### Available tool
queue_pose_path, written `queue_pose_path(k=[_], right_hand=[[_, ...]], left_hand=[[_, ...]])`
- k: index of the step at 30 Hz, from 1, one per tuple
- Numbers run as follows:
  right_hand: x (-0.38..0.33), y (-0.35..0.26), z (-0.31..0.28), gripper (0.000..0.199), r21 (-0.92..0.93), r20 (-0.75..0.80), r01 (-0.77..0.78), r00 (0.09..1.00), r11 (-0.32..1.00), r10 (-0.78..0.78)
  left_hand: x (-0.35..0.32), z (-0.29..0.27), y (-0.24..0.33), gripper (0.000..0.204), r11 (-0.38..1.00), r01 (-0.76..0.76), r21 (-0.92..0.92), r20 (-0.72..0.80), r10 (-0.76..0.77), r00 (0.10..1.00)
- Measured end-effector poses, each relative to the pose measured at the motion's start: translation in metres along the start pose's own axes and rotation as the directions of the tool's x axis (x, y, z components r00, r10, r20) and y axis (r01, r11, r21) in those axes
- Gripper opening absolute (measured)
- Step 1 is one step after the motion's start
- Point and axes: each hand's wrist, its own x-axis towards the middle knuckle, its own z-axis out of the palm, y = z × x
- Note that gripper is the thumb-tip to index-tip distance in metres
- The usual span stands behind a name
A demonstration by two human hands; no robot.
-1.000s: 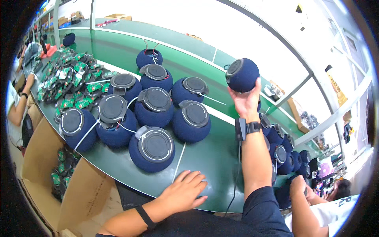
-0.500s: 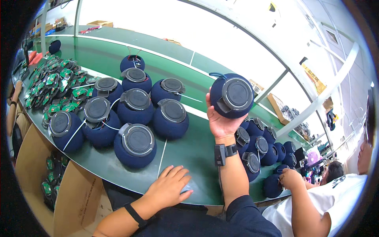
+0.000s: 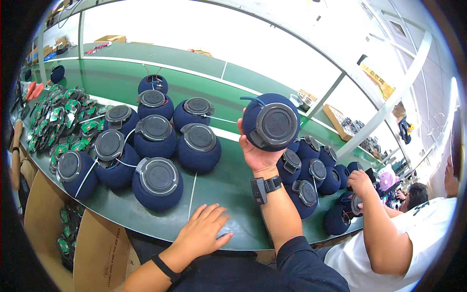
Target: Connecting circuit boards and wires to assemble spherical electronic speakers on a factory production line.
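Note:
My right hand (image 3: 259,158) holds up a round speaker (image 3: 270,122) in dark blue fabric, my fingers behind and under it. Its grey cap and circular base face me, and a blue cord loop sticks out at its upper left. Low over the green worktop (image 3: 228,194), with fingers spread and palm down, rests my left hand (image 3: 202,228); nothing is in it. Closest to that hand stands another blue speaker (image 3: 158,184) with a grey cap on top. Several more speakers like it (image 3: 199,148) are grouped behind, some with white cables or caps hanging loose.
Piled at the left are many black caps with green circuit boards (image 3: 63,114). A cardboard box (image 3: 99,246) below the table edge holds more. Further speakers (image 3: 304,197) stand at my right, where a co-worker's hand (image 3: 360,184) handles one. Metal posts (image 3: 81,36) rise beyond.
The held speaker has turned slightly and shifted left in view. My left hand stays almost where it was. The co-worker's hand has lifted, and a grey cap now shows by it.

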Motion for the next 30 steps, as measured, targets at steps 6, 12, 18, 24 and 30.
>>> queue_pose_path(k=[6,12,18,24,30], right_hand=[[-0.004,0.001,-0.001,0.098,-0.091,-0.011,0.074,0.997,0.993,-0.075],[-0.005,0.003,0.015,0.099,-0.289,-0.042,0.200,0.974,0.936,-0.221],[0.000,-0.001,0.025,0.093,-0.514,-0.098,0.416,0.840,0.750,-0.533],[0.003,-0.013,0.024,0.093,-0.632,0.015,0.530,0.738,0.565,-0.675],[-0.002,-0.014,0.019,0.111,-0.865,0.315,0.501,0.482,-0.038,-0.818]], left_hand=[[0.001,-0.001,0.002,0.047,1.000,0.005,-0.014,-0.002,-0.005,1.000],[0.003,-0.001,0.003,0.048,1.000,0.016,0.027,0.017,-0.016,1.000],[0.003,-0.002,0.005,0.048,0.999,0.024,0.043,0.029,-0.025,0.999],[0.005,-0.002,0.006,0.050,0.998,0.036,0.054,0.027,-0.038,0.999],[0.006,-0.003,0.009,0.049,0.998,0.017,0.054,0.040,-0.019,0.999]])
